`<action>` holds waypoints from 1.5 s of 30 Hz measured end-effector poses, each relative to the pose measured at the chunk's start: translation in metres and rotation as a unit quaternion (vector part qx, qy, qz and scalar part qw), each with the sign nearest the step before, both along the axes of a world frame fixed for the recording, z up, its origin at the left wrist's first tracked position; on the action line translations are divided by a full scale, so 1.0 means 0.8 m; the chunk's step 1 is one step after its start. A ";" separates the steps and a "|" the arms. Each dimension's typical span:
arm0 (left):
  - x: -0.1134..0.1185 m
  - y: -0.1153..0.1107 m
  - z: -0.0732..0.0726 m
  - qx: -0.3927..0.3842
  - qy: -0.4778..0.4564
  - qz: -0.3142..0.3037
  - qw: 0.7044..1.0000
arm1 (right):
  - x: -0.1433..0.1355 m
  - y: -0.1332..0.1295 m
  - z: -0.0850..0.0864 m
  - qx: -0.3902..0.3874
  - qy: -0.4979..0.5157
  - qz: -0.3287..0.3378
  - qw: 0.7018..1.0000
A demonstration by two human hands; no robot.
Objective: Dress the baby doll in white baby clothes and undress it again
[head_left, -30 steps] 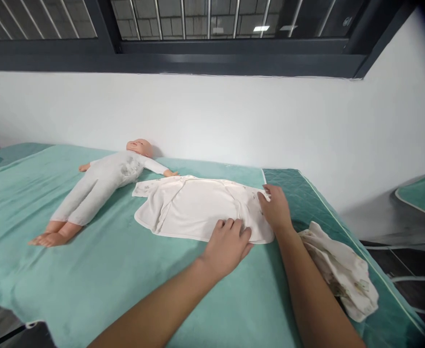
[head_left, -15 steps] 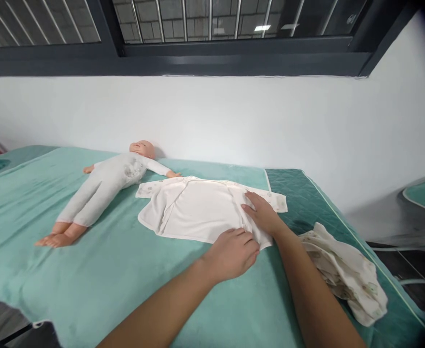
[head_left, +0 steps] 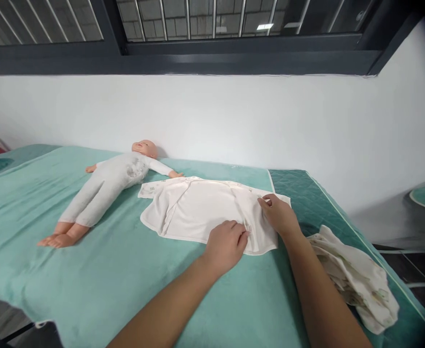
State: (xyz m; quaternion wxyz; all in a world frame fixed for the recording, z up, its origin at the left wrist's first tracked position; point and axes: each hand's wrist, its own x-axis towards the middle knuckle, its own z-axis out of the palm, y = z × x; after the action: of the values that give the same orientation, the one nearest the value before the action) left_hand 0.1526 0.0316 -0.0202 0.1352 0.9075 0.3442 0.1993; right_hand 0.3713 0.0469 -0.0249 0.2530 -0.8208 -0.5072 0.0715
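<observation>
A white long-sleeved baby shirt (head_left: 201, 208) lies spread on the green bed cover, its sleeves stretched to both sides. My left hand (head_left: 227, 244) rests on its lower part with the fingers curled and the fingertips closed near a fold in the front panel. Higher up, by the right sleeve, my right hand (head_left: 279, 213) pinches the cloth between thumb and fingers. To the left a baby doll (head_left: 107, 181) in a white body lies on its back, one hand close to the shirt's left sleeve.
Crumpled printed white cloth (head_left: 357, 275) lies by my right forearm, near the bed's right edge. The green bed cover (head_left: 125, 290) extends beneath everything. Behind it rise a white wall (head_left: 212, 121) and a dark window frame (head_left: 234, 63) with bars.
My left hand has shifted slightly left, off the shirt's lower right corner, which now lies flatter. My right hand has moved right, from flat on the shirt to a pinch near the sleeve.
</observation>
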 end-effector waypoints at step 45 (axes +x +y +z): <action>-0.009 0.002 -0.011 -0.029 -0.024 -0.138 0.990 | -0.094 0.071 0.005 -0.003 -0.229 0.124 0.965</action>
State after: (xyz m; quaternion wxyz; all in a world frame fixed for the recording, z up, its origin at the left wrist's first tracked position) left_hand 0.1455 0.0330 -0.0291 0.1962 0.9369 0.2179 0.1903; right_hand 0.2959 0.1034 -0.0212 0.1169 -0.7464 -0.6494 -0.0863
